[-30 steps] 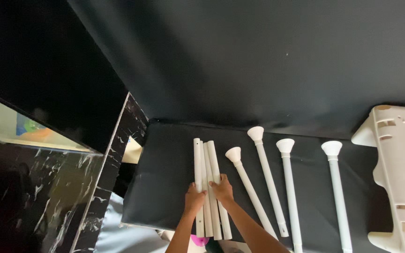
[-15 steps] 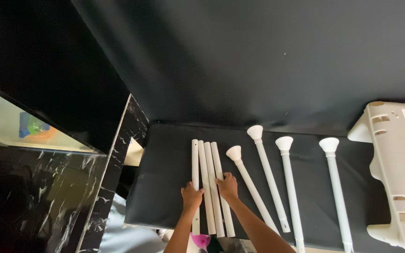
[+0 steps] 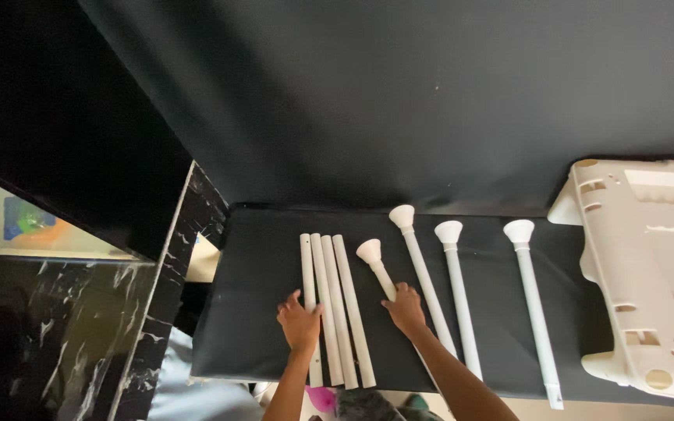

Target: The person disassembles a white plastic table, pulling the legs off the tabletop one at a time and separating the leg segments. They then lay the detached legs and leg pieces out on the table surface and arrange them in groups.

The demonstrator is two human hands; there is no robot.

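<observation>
The four plain white tubes (image 3: 329, 300) are lying side by side on the black cloth-covered table (image 3: 259, 257), left of centre, their near ends reaching almost to its front edge. Being round and loose, they are liable to roll apart or slip off that near edge if a palm pushes them sideways or toward the person.

The left hand (image 3: 299, 321) is resting flat on the left tubes with its fingers spread, pressing rather than gripping; nothing is closed inside it. The right hand (image 3: 406, 309) is settling on the shaft of the funnel-ended white pole (image 3: 377, 269) just right of the tubes, fingers loosely curled over it; whether they are wrapping fully round it, I cannot tell.

Three more funnel-ended poles (image 3: 454, 288) are lying further right, and a pale plastic moulded panel (image 3: 649, 273) is sitting at the table's right end.
</observation>
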